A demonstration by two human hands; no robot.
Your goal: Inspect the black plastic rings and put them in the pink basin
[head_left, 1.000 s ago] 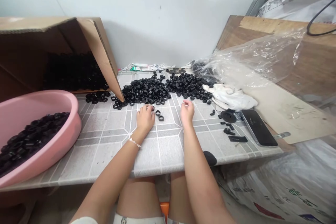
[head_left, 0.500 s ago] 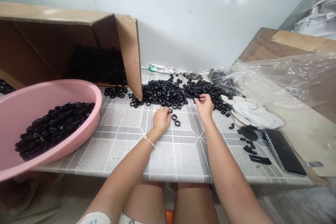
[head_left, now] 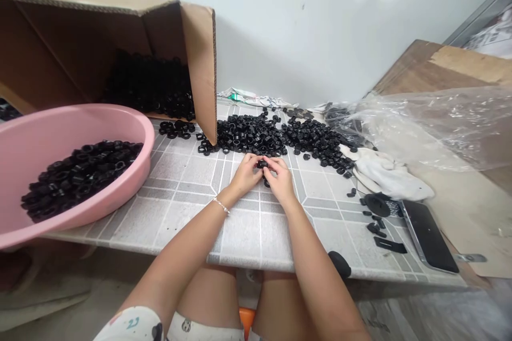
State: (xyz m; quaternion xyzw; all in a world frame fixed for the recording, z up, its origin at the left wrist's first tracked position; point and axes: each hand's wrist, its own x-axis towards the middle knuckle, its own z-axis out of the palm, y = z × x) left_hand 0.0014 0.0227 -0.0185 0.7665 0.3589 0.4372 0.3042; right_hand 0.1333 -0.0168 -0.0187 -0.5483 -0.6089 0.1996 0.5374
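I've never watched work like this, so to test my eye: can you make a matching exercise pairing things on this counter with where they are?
Things:
1. Pink plastic basin
2. Cardboard box
3. White cloth
4. Bracelet

Places:
A. Around the left wrist
B. Crumpled, right of the loose black hex nuts
C. Behind the basin, flap raised
D. Front left of the counter, holding nuts

Pairs: 1-D, 2-C, 3-B, 4-A

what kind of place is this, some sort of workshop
Probably a small parts-handling workspace, though it's hard to be sure. Black hex nuts lie heaped on a tiled counter, with more in a pink plastic basin and a tipped cardboard box.
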